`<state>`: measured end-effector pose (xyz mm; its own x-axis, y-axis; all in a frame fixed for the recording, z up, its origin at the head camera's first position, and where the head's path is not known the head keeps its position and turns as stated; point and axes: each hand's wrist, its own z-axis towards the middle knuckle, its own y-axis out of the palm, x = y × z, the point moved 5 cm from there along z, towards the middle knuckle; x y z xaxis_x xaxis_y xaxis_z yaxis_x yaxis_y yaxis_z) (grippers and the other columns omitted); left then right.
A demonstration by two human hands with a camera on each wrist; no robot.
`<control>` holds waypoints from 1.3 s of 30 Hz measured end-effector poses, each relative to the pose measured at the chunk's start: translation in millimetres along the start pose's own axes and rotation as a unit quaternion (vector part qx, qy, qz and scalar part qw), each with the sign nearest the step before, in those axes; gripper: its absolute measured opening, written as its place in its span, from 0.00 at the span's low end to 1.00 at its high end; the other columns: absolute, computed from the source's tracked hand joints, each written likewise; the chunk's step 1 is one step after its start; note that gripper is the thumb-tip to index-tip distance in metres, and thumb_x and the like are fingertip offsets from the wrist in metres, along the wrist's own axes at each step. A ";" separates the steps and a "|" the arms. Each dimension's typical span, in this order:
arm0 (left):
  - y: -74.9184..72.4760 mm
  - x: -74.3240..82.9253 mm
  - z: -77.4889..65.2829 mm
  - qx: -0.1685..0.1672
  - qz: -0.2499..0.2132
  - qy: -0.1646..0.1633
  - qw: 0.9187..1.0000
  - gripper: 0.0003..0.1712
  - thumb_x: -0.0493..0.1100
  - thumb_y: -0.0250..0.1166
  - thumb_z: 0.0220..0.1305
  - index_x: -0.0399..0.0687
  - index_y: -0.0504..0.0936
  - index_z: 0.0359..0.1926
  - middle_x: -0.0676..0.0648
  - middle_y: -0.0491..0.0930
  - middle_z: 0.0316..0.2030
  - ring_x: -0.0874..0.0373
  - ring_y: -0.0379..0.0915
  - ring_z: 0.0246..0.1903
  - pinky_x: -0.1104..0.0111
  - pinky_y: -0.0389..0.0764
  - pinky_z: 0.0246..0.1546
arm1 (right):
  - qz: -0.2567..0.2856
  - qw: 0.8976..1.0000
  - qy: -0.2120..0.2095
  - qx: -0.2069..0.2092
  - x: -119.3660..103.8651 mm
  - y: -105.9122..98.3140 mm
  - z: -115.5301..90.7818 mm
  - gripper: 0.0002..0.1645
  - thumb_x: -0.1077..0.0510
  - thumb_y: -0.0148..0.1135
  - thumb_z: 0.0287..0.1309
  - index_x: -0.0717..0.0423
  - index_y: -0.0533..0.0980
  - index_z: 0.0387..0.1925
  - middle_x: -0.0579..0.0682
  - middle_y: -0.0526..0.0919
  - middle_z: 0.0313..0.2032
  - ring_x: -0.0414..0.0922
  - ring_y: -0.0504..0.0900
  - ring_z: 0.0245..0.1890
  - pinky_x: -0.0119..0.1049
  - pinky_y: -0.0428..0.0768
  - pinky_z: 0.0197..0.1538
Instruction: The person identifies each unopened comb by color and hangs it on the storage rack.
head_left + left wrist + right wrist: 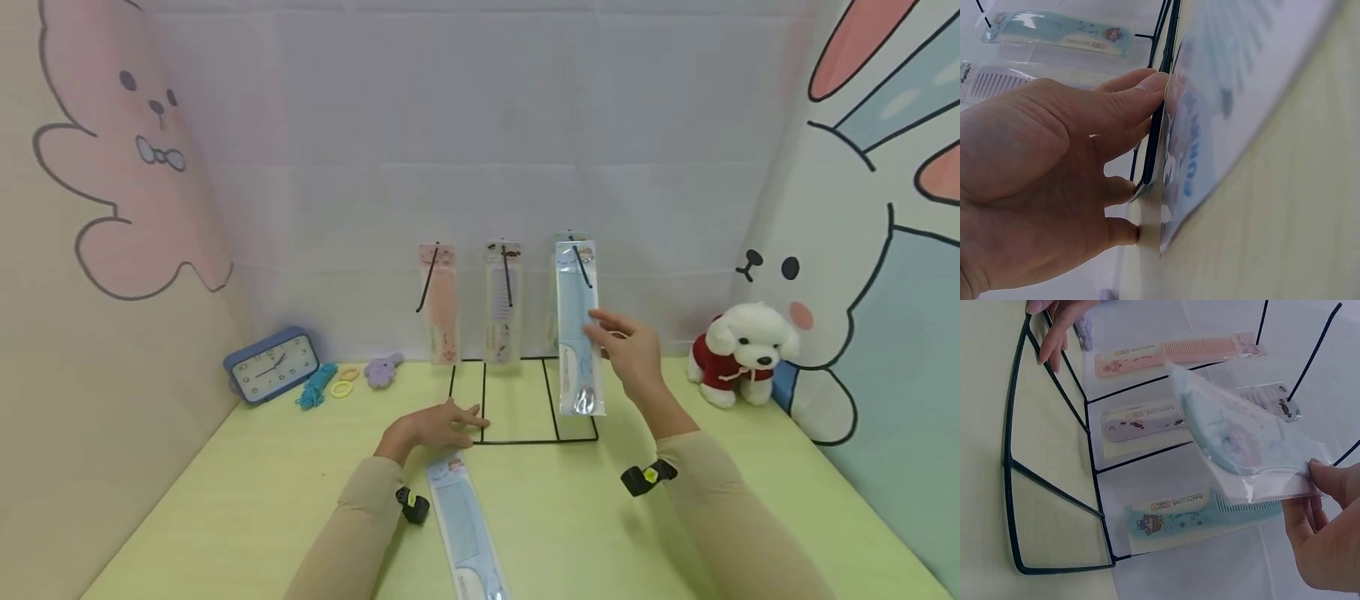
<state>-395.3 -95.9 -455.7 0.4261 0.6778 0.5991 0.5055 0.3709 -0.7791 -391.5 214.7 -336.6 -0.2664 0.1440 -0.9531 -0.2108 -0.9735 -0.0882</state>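
My right hand [632, 350] pinches the right edge of a blue comb in a clear packet [577, 358] at the right hook of a black wire rack [536, 442]. The hook shows in front of the packet's top. Behind it hangs a teal packaged comb [1179, 519], mostly hidden in the head view. A pink packaged comb [443, 321] and a pale purple one [502, 321] hang on the other two hooks. My left hand [438, 425] rests with spread fingers on the rack's front left base. Just below it, another blue packaged comb [461, 517] lies on the table.
At the back left stand a blue clock [273, 365], a teal cord bundle [318, 386], yellow rings [342, 389] and a purple plush item [382, 370]. A white toy dog [750, 350] in red sits at the back right. A white cloth backdrop [480, 125] rises behind the rack.
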 end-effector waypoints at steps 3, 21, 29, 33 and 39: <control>-1.7 1.0 -1.9 0.005 -0.006 -0.002 1.000 0.25 0.40 0.63 0.70 0.55 0.77 0.67 0.45 0.55 0.76 0.34 0.25 0.75 0.39 0.40 0.71 | -0.026 1.000 0.004 -0.001 -1.0 5.2 14.7 0.23 0.58 0.70 0.62 0.61 0.80 0.58 0.55 0.78 0.48 0.42 0.79 0.42 0.28 0.82 0.39; -0.4 -0.4 -1.5 0.000 -0.002 -0.001 1.000 0.26 0.38 0.62 0.70 0.53 0.76 0.68 0.44 0.54 0.76 0.34 0.25 0.75 0.39 0.39 0.71 | -0.062 0.998 0.013 -0.004 12.6 15.0 46.4 0.16 0.63 0.67 0.64 0.67 0.79 0.51 0.61 0.81 0.45 0.53 0.82 0.43 0.45 0.84 0.47; -1.3 0.3 -1.5 0.002 -0.003 -0.006 1.000 0.26 0.39 0.63 0.70 0.55 0.77 0.67 0.47 0.55 0.76 0.34 0.25 0.75 0.39 0.39 0.71 | -0.050 0.998 0.028 -0.011 14.5 13.7 52.7 0.15 0.64 0.67 0.63 0.69 0.78 0.48 0.57 0.81 0.44 0.47 0.81 0.40 0.38 0.85 0.43; -0.7 -0.2 0.1 0.005 -0.006 -0.011 1.000 0.25 0.40 0.63 0.69 0.57 0.77 0.66 0.48 0.55 0.76 0.36 0.26 0.76 0.39 0.38 0.71 | -0.047 0.998 0.044 -0.010 15.6 14.1 54.1 0.14 0.64 0.66 0.64 0.70 0.77 0.48 0.58 0.80 0.46 0.49 0.81 0.43 0.38 0.85 0.44; -0.5 -1.9 2.0 0.005 -0.007 -0.007 1.000 0.25 0.41 0.64 0.69 0.57 0.78 0.66 0.48 0.55 0.76 0.36 0.25 0.76 0.39 0.38 0.71 | -0.072 0.996 0.051 -0.014 17.0 16.6 57.6 0.15 0.62 0.64 0.66 0.69 0.77 0.49 0.59 0.79 0.47 0.54 0.80 0.47 0.44 0.83 0.50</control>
<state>-397.8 -96.2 -456.7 0.4087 0.6811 0.6075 0.5033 0.3871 -0.7725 -453.7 211.2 -337.6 -0.1386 0.2646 -0.9543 -0.2139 -0.9489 -0.2320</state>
